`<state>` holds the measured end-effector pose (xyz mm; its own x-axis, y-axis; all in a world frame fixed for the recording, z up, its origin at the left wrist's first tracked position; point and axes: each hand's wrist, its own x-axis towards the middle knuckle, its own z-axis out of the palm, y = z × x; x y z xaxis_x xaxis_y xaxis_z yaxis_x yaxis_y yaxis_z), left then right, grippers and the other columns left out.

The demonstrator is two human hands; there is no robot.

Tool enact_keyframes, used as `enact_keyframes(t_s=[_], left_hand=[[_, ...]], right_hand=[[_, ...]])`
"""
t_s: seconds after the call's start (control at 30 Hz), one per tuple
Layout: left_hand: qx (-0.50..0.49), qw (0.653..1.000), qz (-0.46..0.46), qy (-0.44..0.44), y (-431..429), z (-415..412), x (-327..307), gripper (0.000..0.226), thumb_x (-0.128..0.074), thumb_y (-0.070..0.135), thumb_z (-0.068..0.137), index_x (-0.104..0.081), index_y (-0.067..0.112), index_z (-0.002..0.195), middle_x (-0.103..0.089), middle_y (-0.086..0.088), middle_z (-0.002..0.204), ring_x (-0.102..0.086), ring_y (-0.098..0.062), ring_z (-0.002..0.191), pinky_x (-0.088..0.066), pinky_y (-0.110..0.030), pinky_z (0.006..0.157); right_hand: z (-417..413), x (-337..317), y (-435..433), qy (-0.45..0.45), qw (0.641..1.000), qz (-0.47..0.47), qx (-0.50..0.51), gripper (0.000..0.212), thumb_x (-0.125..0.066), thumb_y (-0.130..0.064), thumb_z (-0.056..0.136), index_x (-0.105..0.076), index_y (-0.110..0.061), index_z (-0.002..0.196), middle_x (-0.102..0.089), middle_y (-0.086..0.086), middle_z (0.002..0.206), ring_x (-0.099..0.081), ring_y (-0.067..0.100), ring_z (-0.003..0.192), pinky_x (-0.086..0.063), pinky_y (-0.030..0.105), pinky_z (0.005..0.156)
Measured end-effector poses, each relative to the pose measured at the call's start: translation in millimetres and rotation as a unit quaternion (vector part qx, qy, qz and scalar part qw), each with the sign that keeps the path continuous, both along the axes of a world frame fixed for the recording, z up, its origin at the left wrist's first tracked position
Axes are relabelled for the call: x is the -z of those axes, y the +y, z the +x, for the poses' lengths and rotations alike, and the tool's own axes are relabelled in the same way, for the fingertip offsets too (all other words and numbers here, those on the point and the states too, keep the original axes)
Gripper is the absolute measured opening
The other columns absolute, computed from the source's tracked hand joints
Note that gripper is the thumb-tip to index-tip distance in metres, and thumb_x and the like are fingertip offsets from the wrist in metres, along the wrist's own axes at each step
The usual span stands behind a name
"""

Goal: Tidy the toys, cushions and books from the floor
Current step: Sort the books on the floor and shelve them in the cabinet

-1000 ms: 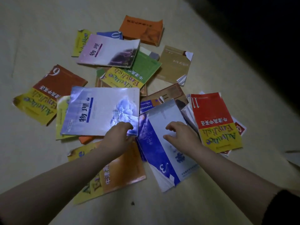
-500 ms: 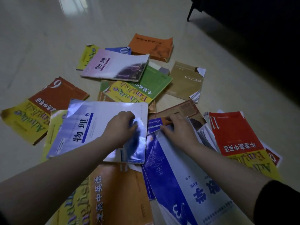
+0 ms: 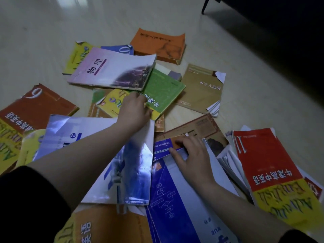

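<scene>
Head view: left hand (image 3: 135,109) has left pale-blue physics book (image 3: 133,172) and reached forward, now pinches near edge of green-and-yellow book (image 3: 163,90). Right hand (image 3: 192,156) stays flat, fingers spread, on blue-and-white book (image 3: 175,207). Books all scattered on floor (image 3: 52,23); gathering looks barely begun.

The left hand (image 3: 135,110) is gripping the green-and-yellow book (image 3: 162,90) while the right hand (image 3: 192,156) is pressing flat on the blue-and-white book (image 3: 168,195).

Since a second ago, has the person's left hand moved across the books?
Yes. The left hand has left the pale blue book and reached forward, away from the person, onto the green book.
</scene>
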<state>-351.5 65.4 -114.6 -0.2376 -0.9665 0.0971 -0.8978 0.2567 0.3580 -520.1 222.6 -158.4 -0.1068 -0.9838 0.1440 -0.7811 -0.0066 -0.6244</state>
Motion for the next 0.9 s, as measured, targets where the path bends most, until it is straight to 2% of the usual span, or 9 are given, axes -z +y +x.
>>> enact_keyframes(t_s=[0.13, 0.33, 0.47, 0.6, 0.83, 0.9], left_hand=[[-0.020, 0.997, -0.021, -0.067, -15, -4, 8, 0.027, -0.055, 0.025, 0.088, -0.060, 0.006, 0.107, -0.035, -0.019, 0.142, -0.035, -0.040, 0.123, -0.035, -0.047, 0.098], [-0.013, 0.994, -0.017, -0.105, -32, -5, 21, 0.032, -0.046, 0.030, 0.095, -0.057, 0.010, 0.117, -0.025, -0.013, 0.155, -0.028, -0.041, 0.132, -0.032, -0.047, 0.105], [0.013, 0.991, -0.020, -0.133, -41, -3, 19, 0.038, -0.040, 0.027, 0.095, -0.052, 0.004, 0.123, -0.025, -0.014, 0.155, -0.037, -0.039, 0.127, -0.033, -0.046, 0.101], [0.010, 0.992, -0.037, -0.124, -33, 3, -1, 0.043, -0.037, 0.033, 0.099, -0.049, 0.002, 0.125, -0.029, -0.015, 0.152, -0.036, -0.041, 0.123, -0.027, -0.044, 0.103], [0.067, 0.992, -0.041, -0.101, 29, 29, -36, 0.042, -0.039, 0.036, 0.098, -0.049, 0.005, 0.125, -0.030, -0.015, 0.153, -0.039, -0.040, 0.124, -0.029, -0.043, 0.102], [0.088, 0.990, -0.051, -0.101, 56, 37, -47, 0.043, -0.042, 0.035, 0.098, -0.049, 0.004, 0.128, -0.031, -0.015, 0.153, -0.040, -0.039, 0.122, -0.028, -0.041, 0.102]], right_hand=[[0, 0, 0, -0.006, 1.000, -0.006, 0.007, 0.023, -0.064, -0.041, 0.088, -0.058, -0.026, 0.105, -0.059, -0.009, 0.103, -0.051, 0.007, 0.100, -0.045, 0.022, 0.084], [1, 0, 0, -0.010, 1.000, -0.019, 0.004, 0.021, -0.063, -0.039, 0.088, -0.058, -0.026, 0.103, -0.059, -0.009, 0.100, -0.052, 0.009, 0.098, -0.046, 0.025, 0.084], [1, -1, 0, -0.005, 1.000, -0.026, 0.005, 0.020, -0.062, -0.039, 0.088, -0.058, -0.024, 0.101, -0.059, -0.008, 0.099, -0.052, 0.010, 0.097, -0.046, 0.026, 0.083], [1, 0, 1, -0.003, 0.999, -0.033, 0.001, 0.020, -0.065, -0.036, 0.088, -0.058, -0.023, 0.101, -0.060, -0.006, 0.099, -0.054, 0.012, 0.097, -0.046, 0.026, 0.082], [2, -5, -1, 0.009, 1.000, -0.012, 0.004, 0.020, -0.065, -0.035, 0.089, -0.060, -0.020, 0.100, -0.058, -0.005, 0.096, -0.051, 0.012, 0.093, -0.044, 0.027, 0.080], [2, -13, -1, -0.016, 1.000, 0.014, 0.011, 0.022, -0.064, -0.036, 0.089, -0.061, -0.018, 0.102, -0.057, -0.004, 0.098, -0.050, 0.010, 0.094, -0.043, 0.024, 0.078]])
